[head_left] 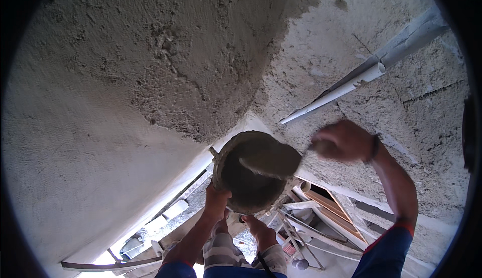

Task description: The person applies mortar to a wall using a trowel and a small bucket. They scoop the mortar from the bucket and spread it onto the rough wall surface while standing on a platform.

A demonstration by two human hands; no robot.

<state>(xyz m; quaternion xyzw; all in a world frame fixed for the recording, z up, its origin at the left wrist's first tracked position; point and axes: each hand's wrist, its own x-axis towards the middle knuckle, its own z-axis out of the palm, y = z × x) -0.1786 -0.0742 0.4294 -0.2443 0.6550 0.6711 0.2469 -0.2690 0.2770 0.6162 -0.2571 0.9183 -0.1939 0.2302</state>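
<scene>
My left hand (pixel 219 198) grips the left side of a round, mortar-crusted bucket (pixel 226 192) held above my feet. Dark wet mortar lies inside it. My right hand (pixel 337 140) is closed on the handle of a trowel, slightly blurred, at the bucket's right. The trowel's mortar-covered blade (pixel 268 160) is over the bucket's opening. Above is wall plaster (pixel 211 52), dark and rough in the upper part and paler, smoother at lower left.
A white pipe (pixel 334 92) runs diagonally along the rough wall at right. Beneath me are planks (pixel 191 233) I stand on, metal frames (pixel 296 238) and wooden boards (pixel 329 207) at lower right. White blocks (pixel 173 210) lie below at left.
</scene>
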